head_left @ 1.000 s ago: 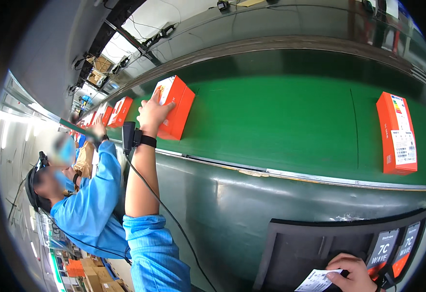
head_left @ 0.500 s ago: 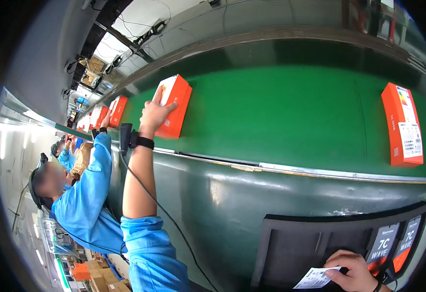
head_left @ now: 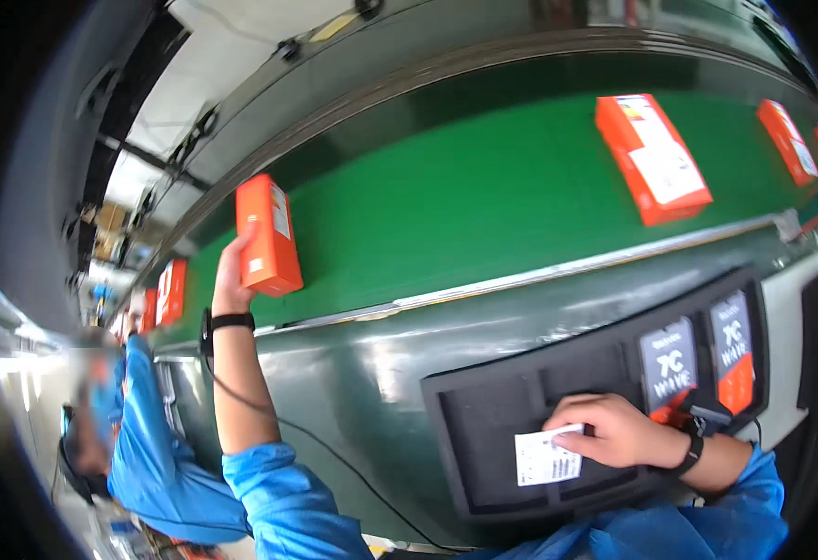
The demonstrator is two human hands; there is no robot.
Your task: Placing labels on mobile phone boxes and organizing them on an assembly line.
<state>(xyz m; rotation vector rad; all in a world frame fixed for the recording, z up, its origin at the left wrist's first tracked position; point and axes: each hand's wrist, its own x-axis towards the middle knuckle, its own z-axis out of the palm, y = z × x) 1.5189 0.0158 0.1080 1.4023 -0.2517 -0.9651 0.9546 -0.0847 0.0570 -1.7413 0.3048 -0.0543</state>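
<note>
My left hand (head_left: 232,271) is closed on the near left side of an orange box (head_left: 267,245), its fingers partly hidden behind it. A white label shows on the box's right side; whether it rests on the green belt (head_left: 428,196) or hangs just above, I cannot tell. Between thumb and fingers of my right hand (head_left: 610,431) is a white printed label (head_left: 547,458). This hand is over a black compartment tray (head_left: 484,411). In the tray's right part lie two dark grey and orange packets (head_left: 670,362), (head_left: 733,341).
On the belt's right part lies an orange box with white labels (head_left: 656,161), with smaller orange boxes (head_left: 787,142) beyond. More orange boxes (head_left: 172,291) stand at the left, near a co-worker in a blue sleeve (head_left: 152,439). A black cable (head_left: 334,453) runs from my left wrist.
My view has swung to the right. The box in my left hand has turned, so its labelled face now points right. My right hand keeps the label and appears farther into view.
</note>
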